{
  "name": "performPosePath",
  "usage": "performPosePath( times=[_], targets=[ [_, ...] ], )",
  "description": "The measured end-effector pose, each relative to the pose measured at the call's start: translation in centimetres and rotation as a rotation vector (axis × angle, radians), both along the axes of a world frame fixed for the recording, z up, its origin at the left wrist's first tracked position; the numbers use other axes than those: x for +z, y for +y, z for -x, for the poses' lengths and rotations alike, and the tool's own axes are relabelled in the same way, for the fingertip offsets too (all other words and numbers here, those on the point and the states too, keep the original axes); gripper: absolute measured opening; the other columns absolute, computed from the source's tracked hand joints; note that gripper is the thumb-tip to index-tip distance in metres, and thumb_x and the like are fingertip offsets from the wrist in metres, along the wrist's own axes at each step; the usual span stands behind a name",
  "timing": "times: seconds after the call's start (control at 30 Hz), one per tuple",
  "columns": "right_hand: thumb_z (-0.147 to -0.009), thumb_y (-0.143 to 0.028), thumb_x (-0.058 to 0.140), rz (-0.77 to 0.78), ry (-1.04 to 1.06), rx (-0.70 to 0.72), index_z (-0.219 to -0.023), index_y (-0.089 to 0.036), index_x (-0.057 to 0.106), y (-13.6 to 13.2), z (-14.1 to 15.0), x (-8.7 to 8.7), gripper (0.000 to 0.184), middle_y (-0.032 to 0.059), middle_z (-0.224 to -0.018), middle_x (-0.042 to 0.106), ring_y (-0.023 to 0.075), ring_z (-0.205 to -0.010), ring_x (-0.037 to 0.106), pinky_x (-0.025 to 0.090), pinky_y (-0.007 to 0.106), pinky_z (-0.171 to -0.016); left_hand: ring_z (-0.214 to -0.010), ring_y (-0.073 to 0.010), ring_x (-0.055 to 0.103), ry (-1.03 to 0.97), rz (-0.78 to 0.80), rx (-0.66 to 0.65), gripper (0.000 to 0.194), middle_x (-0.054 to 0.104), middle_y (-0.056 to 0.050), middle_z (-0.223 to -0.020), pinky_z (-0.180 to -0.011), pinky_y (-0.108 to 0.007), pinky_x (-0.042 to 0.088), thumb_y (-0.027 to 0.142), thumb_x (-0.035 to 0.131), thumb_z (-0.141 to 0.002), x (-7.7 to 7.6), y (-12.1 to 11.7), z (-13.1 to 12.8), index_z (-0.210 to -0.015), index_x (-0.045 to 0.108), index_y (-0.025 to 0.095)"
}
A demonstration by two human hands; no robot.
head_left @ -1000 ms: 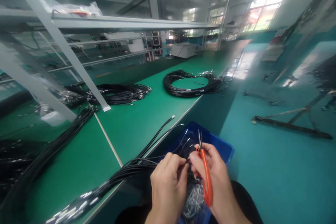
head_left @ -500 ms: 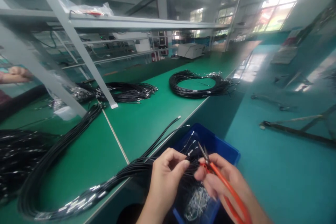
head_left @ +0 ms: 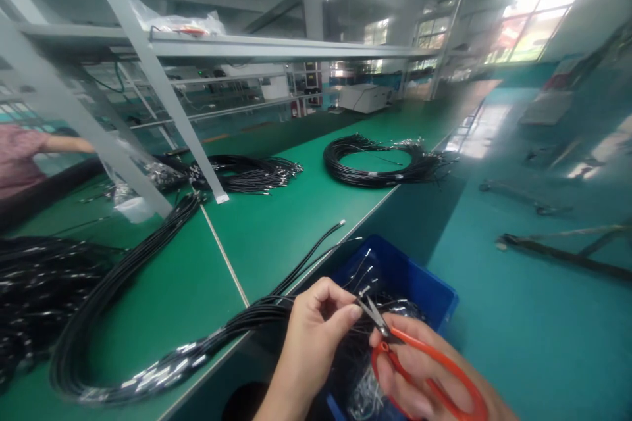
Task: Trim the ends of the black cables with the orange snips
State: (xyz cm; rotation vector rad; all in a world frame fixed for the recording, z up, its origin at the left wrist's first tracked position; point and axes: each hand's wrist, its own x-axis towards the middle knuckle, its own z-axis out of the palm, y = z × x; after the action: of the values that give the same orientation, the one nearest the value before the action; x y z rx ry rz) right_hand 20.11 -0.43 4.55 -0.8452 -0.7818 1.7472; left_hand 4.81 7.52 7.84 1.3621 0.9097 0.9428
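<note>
Head camera shows me the left fingers (head_left: 345, 319) pinching a black cable end (head_left: 361, 301) over the blue bin (head_left: 434, 283), the right fingers (head_left: 407, 327) gripping orange-handled scissors (head_left: 429, 347) whose parted blades slant forward-left just beside it, contact unclear.

The left forearm (head_left: 284, 391) rises from the lower edge, slanting rightward, into the left hand (head_left: 313, 329), its thumb (head_left: 343, 322) and forefinger (head_left: 333, 289) pinched together at the tips — a rounded hollow shows behind the pinch. The right hand (head_left: 417, 358) reaches in from the lower right, pointing up and leftward — its fingers (head_left: 405, 323) bent in a grip. Both are bare, held near each other but apart.
</note>
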Motion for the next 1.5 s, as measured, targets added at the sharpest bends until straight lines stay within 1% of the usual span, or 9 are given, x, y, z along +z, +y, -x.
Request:
performPosePath(
  times=[0.4, 0.6, 0.9, 0.97, 1.03, 1.13, 1.2, 1.3, 1.5],
  targets=[
    [-0.072, -0.052, 0.065, 0.004, -0.051, -0.007, -0.079, -0.017, 0.063, 0.5, -0.1, 2.4, 0.036, 0.0047, -0.066, 0.062, 0.0092, -0.047, 0.041, 0.032, 0.026, -0.051, -0.059, -0.0121, 0.046, 0.046, -0.049, -0.002, 0.015, 0.055, 0.002, -0.061, -0.057, -0.023, 0.036, 0.022, 0.067, -0.071, -0.2, 0.2, 0.1, -0.063, 0.056, 0.015],
    [-0.082, -0.037, 0.06, -0.006, -0.005, 0.004, -0.091, -0.016, 0.056, 0.8, -0.1, 0.9, 0.024, 0.0045, -0.072, 0.065, 0.0037, -0.043, 0.038, 0.027, 0.019, -0.045, -0.06, -0.0124, 0.047, 0.059, -0.05, -0.019, 0.015, 0.055, 0.001, -0.063, -0.057, -0.023, 0.036, 0.023, 0.067, -0.072, -0.4, 0.3, 0.1, -0.064, 0.056, 0.015],
    [-0.067, -0.035, 0.072, 0.039, -0.231, 0.084, -0.081, -0.017, 0.05, 1.6, -1.0, 1.4, 0.031, 0.0015, -0.056, 0.067, 0.0007, -0.027, 0.035, 0.024, 0.013, -0.031, -0.059, -0.0105, 0.043, 0.036, -0.037, -0.03, 0.016, 0.05, 0.004, -0.06, -0.056, -0.021, 0.034, 0.023, 0.068, -0.071, -0.5, 0.4, 0.4, -0.064, 0.057, 0.015],
    [-0.063, -0.035, 0.075, 0.008, -0.245, 0.0, -0.08, -0.017, 0.051, 1.7, -0.8, 1.5, 0.034, -0.0004, -0.053, 0.064, 0.0016, -0.029, 0.034, 0.024, 0.014, -0.031, -0.058, -0.0104, 0.042, 0.041, -0.023, -0.03, 0.015, 0.049, 0.004, -0.06, -0.056, -0.021, 0.033, 0.023, 0.069, -0.07, -0.6, 0.4, 0.5, -0.065, 0.058, 0.015],
    [-0.061, -0.031, 0.078, -0.034, -0.275, -0.227, -0.082, -0.018, 0.053, 1.8, -0.2, 1.6, 0.035, -0.0013, -0.056, 0.064, 0.0046, -0.034, 0.04, 0.03, 0.016, -0.034, -0.058, -0.0102, 0.042, 0.047, -0.01, -0.029, 0.015, 0.049, 0.004, -0.059, -0.056, -0.02, 0.033, 0.023, 0.069, -0.07, -0.6, 0.3, 0.4, -0.065, 0.058, 0.015],
    [-0.06, -0.023, 0.079, -0.12, -0.286, -0.626, -0.092, -0.022, 0.055, 2.3, 1.3, 2.2, 0.039, -0.0002, -0.075, 0.066, 0.0114, -0.057, 0.055, 0.046, 0.023, -0.055, -0.057, -0.0101, 0.041, 0.052, -0.008, -0.028, 0.016, 0.049, 0.004, -0.059, -0.055, -0.021, 0.032, 0.024, 0.069, -0.071, -0.6, 0.1, 0.2, -0.065, 0.057, 0.015],
    [-0.061, -0.022, 0.078, -0.153, -0.272, -0.741, -0.094, -0.024, 0.055, 2.9, 2.4, 2.7, 0.04, -0.0001, -0.084, 0.066, 0.0145, -0.07, 0.058, 0.048, 0.027, -0.068, -0.057, -0.0102, 0.041, 0.051, -0.015, -0.023, 0.017, 0.05, 0.004, -0.059, -0.055, -0.021, 0.033, 0.023, 0.069, -0.071, -0.5, -0.1, 0.1, -0.064, 0.056, 0.015],
    [-0.066, -0.022, 0.075, -0.149, -0.217, -0.723, -0.092, -0.025, 0.054, 3.6, 3.6, 3.0, 0.033, -0.0024, -0.078, 0.064, 0.0151, -0.074, 0.059, 0.047, 0.026, -0.07, -0.058, -0.0099, 0.042, 0.005, 0.004, -0.039, 0.019, 0.051, 0.004, -0.059, -0.056, -0.02, 0.033, 0.022, 0.069, -0.07, -0.2, -0.3, 0.1, -0.061, 0.054, 0.015],
    [-0.072, -0.016, 0.071, -0.101, 0.148, -0.496, -0.094, -0.024, 0.05, 3.7, 4.7, 2.2, 0.031, -0.004, -0.074, 0.061, 0.011, -0.068, 0.055, 0.043, 0.021, -0.063, -0.063, -0.0103, 0.05, -0.223, 0.172, -0.122, 0.017, 0.055, 0.004, -0.058, -0.069, -0.022, 0.038, 0.021, 0.069, -0.072, 0.1, -0.1, 0.9, -0.062, 0.057, 0.015]
  ],
)
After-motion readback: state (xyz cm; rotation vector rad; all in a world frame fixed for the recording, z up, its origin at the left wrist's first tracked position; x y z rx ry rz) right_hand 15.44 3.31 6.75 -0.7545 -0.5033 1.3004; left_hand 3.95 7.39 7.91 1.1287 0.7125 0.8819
